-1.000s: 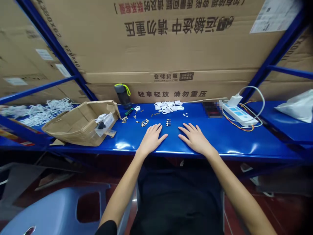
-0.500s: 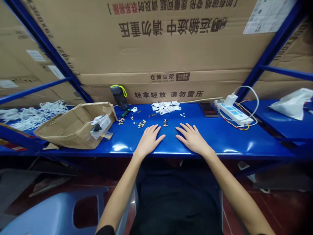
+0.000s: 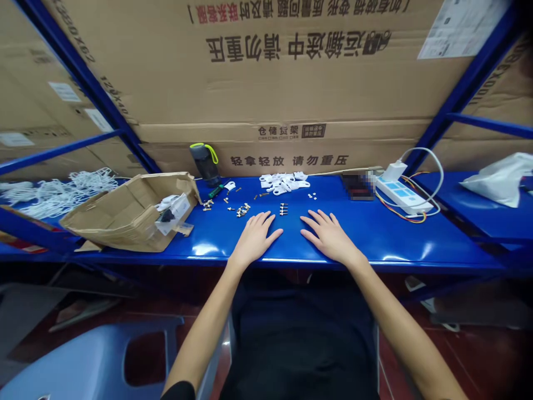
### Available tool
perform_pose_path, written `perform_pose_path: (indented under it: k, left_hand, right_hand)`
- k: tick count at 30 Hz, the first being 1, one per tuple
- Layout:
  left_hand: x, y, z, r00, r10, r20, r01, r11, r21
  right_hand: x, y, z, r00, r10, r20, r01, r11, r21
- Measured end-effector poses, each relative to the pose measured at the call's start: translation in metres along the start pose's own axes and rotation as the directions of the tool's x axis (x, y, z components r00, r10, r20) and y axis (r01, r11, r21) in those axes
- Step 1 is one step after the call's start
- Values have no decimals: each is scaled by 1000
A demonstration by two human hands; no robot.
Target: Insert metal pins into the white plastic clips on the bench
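Both palms rest face down on the blue table (image 3: 375, 239). My left hand (image 3: 255, 238) lies with fingers spread and holds nothing. A heap of small white-and-brass parts (image 3: 243, 210) is just beyond its fingertips. To the right, my right hand (image 3: 327, 236) is also flat, fingers apart, with nothing in it. Between the hands and slightly farther back, several small pin-like parts (image 3: 283, 209) lie in a neat column. Behind them sits a pile of flat white plastic pieces (image 3: 285, 183). A few tiny white bits (image 3: 312, 196) are to the right of that pile.
An open cardboard box (image 3: 125, 222) with bagged items stands at the left. Near it are a dark bottle (image 3: 205, 165) and a green-handled screwdriver (image 3: 216, 191). A white power strip (image 3: 402, 194) with cables is at the right. White cords (image 3: 79, 189) lie far left; a blue stool (image 3: 95, 355) stands below.
The camera view has shifted very slightly. Both hands stay flat in the same places, and the parts on the table have not moved.
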State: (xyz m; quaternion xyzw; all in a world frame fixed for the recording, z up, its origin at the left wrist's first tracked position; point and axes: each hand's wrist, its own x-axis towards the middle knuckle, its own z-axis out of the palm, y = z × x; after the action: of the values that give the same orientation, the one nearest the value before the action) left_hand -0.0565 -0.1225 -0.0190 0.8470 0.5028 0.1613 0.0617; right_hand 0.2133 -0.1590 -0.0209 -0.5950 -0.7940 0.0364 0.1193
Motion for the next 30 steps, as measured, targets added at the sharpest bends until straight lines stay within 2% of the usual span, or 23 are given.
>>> perform_pose_path:
  k: [30]
  left_hand:
    - [-1, -1, 1, 1000, 12, -2, -12, 1000, 2]
  right_hand:
    - [0, 2, 3, 1000, -13, -22, 13, 1000, -6]
